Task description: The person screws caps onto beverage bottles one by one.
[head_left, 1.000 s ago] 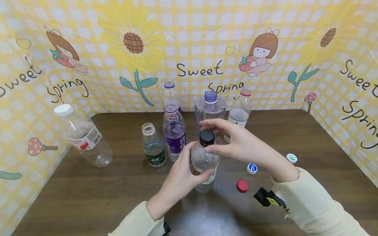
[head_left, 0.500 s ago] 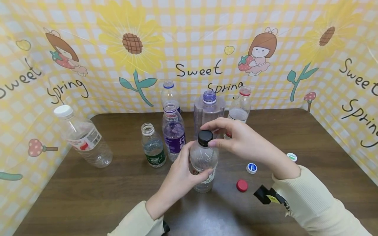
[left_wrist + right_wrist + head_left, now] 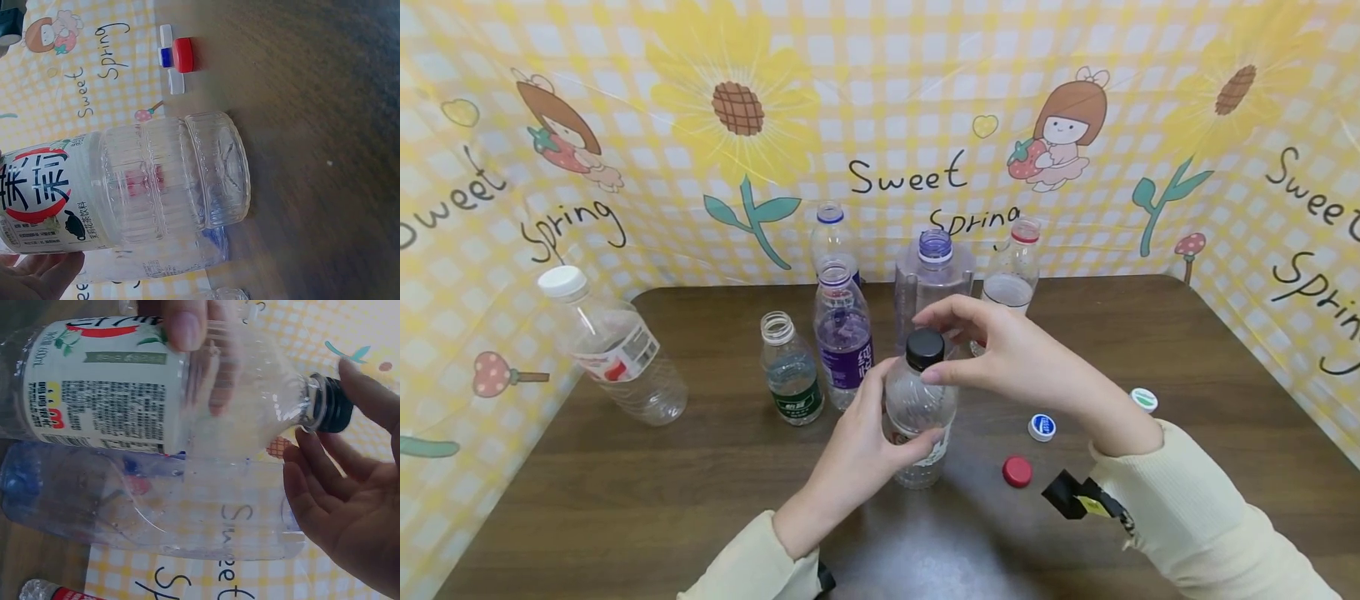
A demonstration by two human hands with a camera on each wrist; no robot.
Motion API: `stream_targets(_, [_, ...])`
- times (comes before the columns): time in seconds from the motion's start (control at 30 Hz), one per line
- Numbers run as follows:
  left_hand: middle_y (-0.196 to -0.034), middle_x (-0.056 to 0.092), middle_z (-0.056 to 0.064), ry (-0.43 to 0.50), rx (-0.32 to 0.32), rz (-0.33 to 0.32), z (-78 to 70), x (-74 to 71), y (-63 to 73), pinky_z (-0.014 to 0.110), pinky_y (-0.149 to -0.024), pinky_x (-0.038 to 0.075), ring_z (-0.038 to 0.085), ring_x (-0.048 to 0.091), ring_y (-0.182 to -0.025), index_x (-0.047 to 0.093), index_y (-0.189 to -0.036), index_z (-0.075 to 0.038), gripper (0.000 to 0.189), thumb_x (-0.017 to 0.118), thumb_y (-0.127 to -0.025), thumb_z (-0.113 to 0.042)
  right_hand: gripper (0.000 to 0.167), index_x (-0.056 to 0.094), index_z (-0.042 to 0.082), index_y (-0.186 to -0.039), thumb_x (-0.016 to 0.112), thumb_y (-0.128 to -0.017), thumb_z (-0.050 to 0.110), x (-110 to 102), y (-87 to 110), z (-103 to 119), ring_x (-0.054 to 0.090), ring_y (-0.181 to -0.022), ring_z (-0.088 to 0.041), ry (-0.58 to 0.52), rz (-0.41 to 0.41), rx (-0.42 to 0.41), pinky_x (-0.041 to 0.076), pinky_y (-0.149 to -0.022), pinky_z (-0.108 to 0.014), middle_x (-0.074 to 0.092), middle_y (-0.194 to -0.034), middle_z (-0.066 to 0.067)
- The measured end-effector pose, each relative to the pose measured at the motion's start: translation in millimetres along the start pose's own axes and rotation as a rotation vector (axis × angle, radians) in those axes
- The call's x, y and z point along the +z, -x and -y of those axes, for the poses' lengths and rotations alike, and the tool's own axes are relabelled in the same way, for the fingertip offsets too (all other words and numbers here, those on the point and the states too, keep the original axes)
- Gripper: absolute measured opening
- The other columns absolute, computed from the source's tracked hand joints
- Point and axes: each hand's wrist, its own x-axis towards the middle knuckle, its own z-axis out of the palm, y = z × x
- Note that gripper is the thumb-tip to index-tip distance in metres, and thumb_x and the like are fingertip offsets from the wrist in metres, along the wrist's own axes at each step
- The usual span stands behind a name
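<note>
A clear bottle (image 3: 917, 400) with a black cap (image 3: 925, 348) stands upright in the middle of the table. My left hand (image 3: 857, 454) grips its body from the left, thumb in front. My right hand (image 3: 1000, 350) reaches over from the right, with thumb and fingers curled about the cap and neck. In the right wrist view the thumb meets the side of the black cap (image 3: 334, 406) while fingertips lie under the neck. A white printed label (image 3: 37, 194) wraps the bottle in the left wrist view.
Uncapped bottles stand behind: a green-label bottle (image 3: 793, 383), a purple-label bottle (image 3: 844, 342), a large purplish bottle (image 3: 925, 275) and a red-ringed bottle (image 3: 1011, 271). A white-capped bottle (image 3: 613, 350) is at left. Right lie a red cap (image 3: 1017, 472), a blue-and-white cap (image 3: 1042, 427) and a green-and-white cap (image 3: 1143, 400).
The right thumb has shifted slightly around the black cap, up against it and then lower again. The left hand and the bottle have stayed in place.
</note>
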Motion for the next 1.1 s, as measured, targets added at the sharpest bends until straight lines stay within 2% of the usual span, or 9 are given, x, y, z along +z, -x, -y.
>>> stream_targets(0.1, [-0.129,0.052,0.011,0.007,0.01,0.001,-0.3,0.4,0.0,0.041,-0.092,0.051,0.021,0.057,-0.113,0.034,-0.138,-0.012,0.076,0.079,-0.078,-0.024,0.044,0.059,0.01,-0.125,0.072,-0.084,0.013,-4.3,2.1,2.0,0.061,-0.101,-0.018,0.039,0.031,-0.036,0.049,-0.09,-0.042,0.064,-0.12,-0.005])
stream_targets(0.27, [-0.129,0.053,0.01,-0.003,0.021,-0.004,-1.3,0.6,0.1,0.04,-0.092,0.051,0.02,0.057,-0.113,0.034,-0.138,-0.012,0.077,0.08,-0.077,-0.024,0.037,0.063,0.012,-0.123,0.069,-0.087,0.013,-9.1,4.0,5.3,0.061,-0.096,-0.016,0.056,0.042,-0.061,0.046,-0.077,-0.031,0.068,-0.111,-0.002])
stream_targets(0.4, [-0.129,0.053,0.009,-0.003,0.018,-0.005,-2.1,0.8,0.0,0.04,-0.092,0.052,0.02,0.057,-0.113,0.034,-0.138,-0.012,0.078,0.08,-0.076,-0.023,0.033,0.065,0.011,-0.118,0.07,-0.086,0.013,-9.0,3.5,5.3,0.061,-0.096,-0.015,0.046,0.023,-0.044,0.048,-0.076,-0.029,0.069,-0.107,-0.003])
stream_targets(0.6, [-0.13,0.053,0.01,0.004,0.013,-0.011,-2.7,2.2,-0.5,0.042,-0.093,0.051,0.022,0.058,-0.113,0.034,-0.138,-0.013,0.077,0.079,-0.077,-0.024,0.028,0.066,0.009,-0.107,0.075,-0.082,0.014,-5.3,1.3,3.5,0.061,-0.094,-0.017,0.026,-0.031,-0.002,0.05,-0.079,-0.035,0.068,-0.101,-0.005])
stream_targets(0.8, [-0.129,0.053,0.012,-0.016,0.021,-0.021,-4.0,2.1,0.4,0.041,-0.092,0.051,0.023,0.058,-0.112,0.034,-0.138,-0.011,0.076,0.079,-0.078,-0.024,0.028,0.063,0.007,-0.101,0.077,-0.079,0.015,0.5,-1.3,2.3,0.059,-0.089,-0.018,0.018,-0.063,0.021,0.049,-0.075,-0.032,0.066,-0.095,-0.006])
stream_targets(0.93, [-0.128,0.054,0.011,-0.027,0.032,-0.028,-3.4,1.9,1.0,0.04,-0.092,0.052,0.021,0.058,-0.112,0.034,-0.138,-0.011,0.076,0.079,-0.078,-0.023,0.036,0.06,0.007,-0.108,0.078,-0.078,0.016,4.5,-1.1,3.8,0.061,-0.095,-0.019,0.066,-0.078,0.01,0.051,-0.083,-0.037,0.066,-0.103,-0.006])
stream_targets(1.1, [-0.128,0.054,0.01,-0.027,0.034,-0.025,-1.8,1.6,1.5,0.041,-0.093,0.052,0.021,0.058,-0.113,0.034,-0.138,-0.012,0.075,0.078,-0.079,-0.024,0.044,0.06,0.01,-0.123,0.075,-0.082,0.019,1.6,2.7,4.8,0.059,-0.101,-0.018,0.077,-0.024,-0.014,0.047,-0.096,-0.046,0.064,-0.119,-0.005])
